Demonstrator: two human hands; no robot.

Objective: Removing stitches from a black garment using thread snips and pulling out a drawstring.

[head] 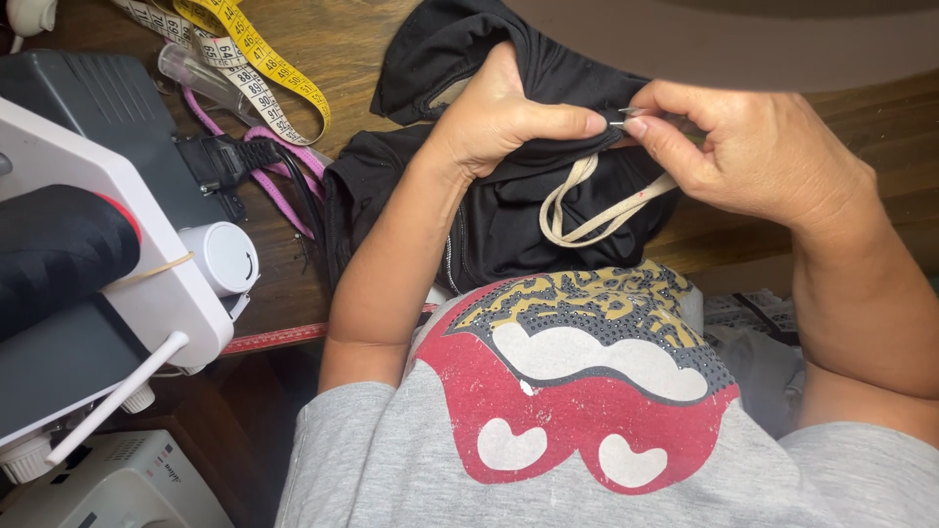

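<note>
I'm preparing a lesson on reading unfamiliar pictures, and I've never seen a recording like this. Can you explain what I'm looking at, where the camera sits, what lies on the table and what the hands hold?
There is no machine doing the work here: a person works with two bare hands. The single picture comes from a camera worn on the person's head, looking down past their grey printed shirt.

The left hand grips a bunched black garment against the wooden table. The right hand pinches a small metal pin or needle at the fabric's edge; which it is, is too small to tell. A loop of cream elastic band hangs from that spot.

To the left lie a yellow and white tape measure, a pink cord and a white sewing machine with a spool of dark thread.
</note>
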